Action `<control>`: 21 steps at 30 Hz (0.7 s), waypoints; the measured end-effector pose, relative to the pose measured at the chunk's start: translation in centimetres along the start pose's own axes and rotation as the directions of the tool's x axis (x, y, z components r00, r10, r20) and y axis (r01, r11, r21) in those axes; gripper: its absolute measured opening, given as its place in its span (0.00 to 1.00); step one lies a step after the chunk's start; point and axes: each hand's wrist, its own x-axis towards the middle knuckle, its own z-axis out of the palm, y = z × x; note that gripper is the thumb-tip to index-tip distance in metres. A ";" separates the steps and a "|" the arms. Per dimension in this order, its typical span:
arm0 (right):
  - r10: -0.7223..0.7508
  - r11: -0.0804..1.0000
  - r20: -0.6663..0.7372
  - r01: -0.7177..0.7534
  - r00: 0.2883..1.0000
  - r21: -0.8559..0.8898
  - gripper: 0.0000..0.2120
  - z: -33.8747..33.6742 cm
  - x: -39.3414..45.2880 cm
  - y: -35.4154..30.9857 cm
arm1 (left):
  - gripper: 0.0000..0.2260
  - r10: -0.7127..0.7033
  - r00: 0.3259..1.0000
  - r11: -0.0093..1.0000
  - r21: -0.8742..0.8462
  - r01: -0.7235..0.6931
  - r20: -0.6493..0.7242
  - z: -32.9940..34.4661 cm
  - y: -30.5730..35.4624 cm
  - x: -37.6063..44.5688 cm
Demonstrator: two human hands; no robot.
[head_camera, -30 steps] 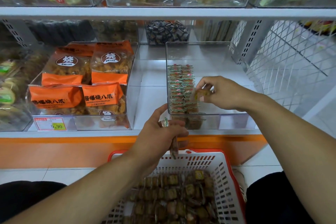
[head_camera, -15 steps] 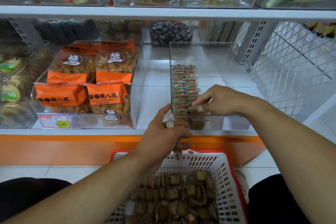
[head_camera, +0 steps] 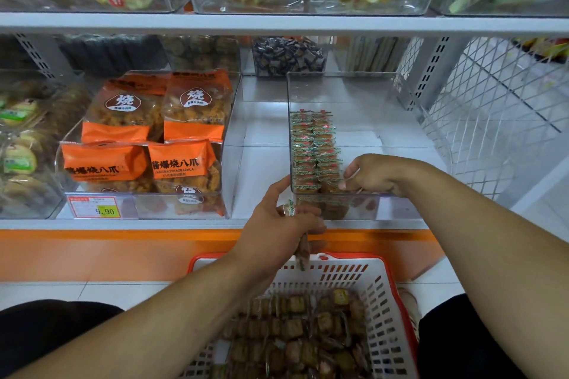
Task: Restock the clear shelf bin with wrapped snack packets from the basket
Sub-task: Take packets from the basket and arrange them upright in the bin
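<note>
Packets in bin: two neat rows of wrapped snack packets [head_camera: 314, 151] stand on edge along the left wall of the clear shelf bin [head_camera: 363, 92], running from about the middle of the bin to its front wall.
Clear shelf bin: sits on the white shelf [head_camera: 261, 163], right of a gap; most of its floor to the right of the rows is bare.
Right hand: the right hand [head_camera: 374, 174] reaches over the bin's front wall, fingers curled and pinching a packet at the front end of the right row; the packet itself is mostly hidden by the fingers.
Left hand: the left hand [head_camera: 283, 221] hovers in front of the bin's left corner, above the basket, fingers and thumb gripping a small stack of packets [head_camera: 302, 251] whose end hangs below the hand.
Basket: a white basket [head_camera: 381, 301] with a red rim sits below the shelf, holding a loose pile of brown packets [head_camera: 295, 335].
Neighbours: orange snack bags [head_camera: 147, 129] fill the bin to the left, with a price tag [head_camera: 94, 207] reading 9.90 on its front.
</note>
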 end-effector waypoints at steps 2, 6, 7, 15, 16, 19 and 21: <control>0.024 1.000 0.030 -0.025 0.999 0.017 0.07 0.2 0.4 -0.3 | 0.35 -0.008 1.000 1.000 -0.004 0.008 0.001 0.0 0.1 -0.1; 0.033 0.999 0.028 -0.034 0.999 0.014 0.04 0.5 0.8 -0.6 | 0.35 -0.030 1.000 1.000 0.002 0.030 -0.004 0.0 0.5 -0.3; 0.033 0.999 0.026 -0.033 0.999 -0.003 0.02 0.6 0.7 -0.7 | 0.35 -0.033 0.999 0.999 0.008 0.033 -0.003 0.0 0.6 -0.2; -0.173 0.912 -0.277 0.047 0.945 -0.408 0.18 -0.4 -2.6 -2.4 | 0.24 -0.034 0.993 0.979 -0.204 0.011 -0.110 -0.2 1.5 -0.5; -0.272 0.927 -0.355 0.145 0.894 -0.346 0.14 -0.3 -3.8 -2.9 | 0.22 -0.028 0.989 0.969 -0.248 -0.008 -0.144 -0.4 1.8 -0.6; -0.558 0.823 -0.209 0.568 0.803 -0.015 0.20 1.5 -8.1 -4.1 | 0.17 -0.053 0.972 0.940 -0.340 -0.029 -0.228 -0.9 3.2 -0.9; -0.646 0.761 -0.053 0.648 0.762 0.042 0.26 4.0 -10.4 -4.7 | 0.18 -0.102 0.979 0.929 -0.368 0.030 -0.178 -1.0 4.1 -1.1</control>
